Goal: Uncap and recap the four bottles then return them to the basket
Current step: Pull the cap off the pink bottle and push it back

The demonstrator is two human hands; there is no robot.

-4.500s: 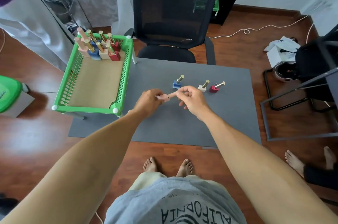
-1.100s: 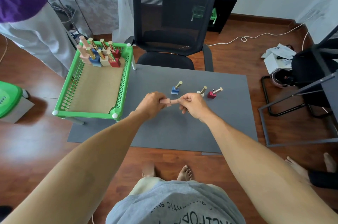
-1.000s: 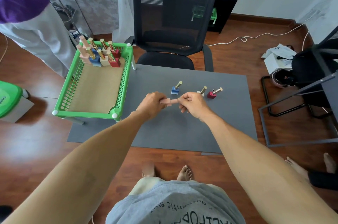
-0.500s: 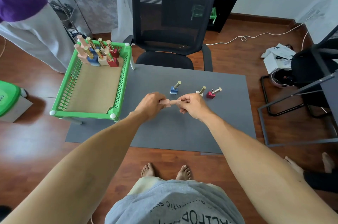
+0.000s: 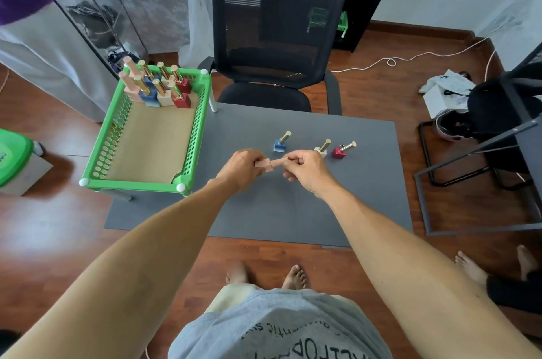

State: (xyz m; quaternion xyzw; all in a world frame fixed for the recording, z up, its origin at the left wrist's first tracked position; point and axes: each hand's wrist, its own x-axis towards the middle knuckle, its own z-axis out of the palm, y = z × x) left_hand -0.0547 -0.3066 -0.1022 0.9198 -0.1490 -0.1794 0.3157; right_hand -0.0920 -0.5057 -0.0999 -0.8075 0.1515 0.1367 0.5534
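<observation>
1. Left hand point(image 5: 240, 168) grips the base of a pink bottle point(image 5: 267, 164); right hand point(image 5: 305, 170) pinches its cap end. Bottle lies level between both hands, above the grey mat point(image 5: 366, 200).
2. Blue bottle point(image 5: 281, 142), white bottle point(image 5: 322, 149) and red bottle point(image 5: 341, 150) stand on the mat just beyond the hands, caps on; the right hand partly hides the white one.
3. Green basket point(image 5: 202, 112) sits at the mat's left edge, with capped bottles clustered in its far end.
4. Office chair point(image 5: 278, 36) stands behind the mat.

Upside-down "ALIFO" on grey shirt point(image 5: 281, 326)
</observation>
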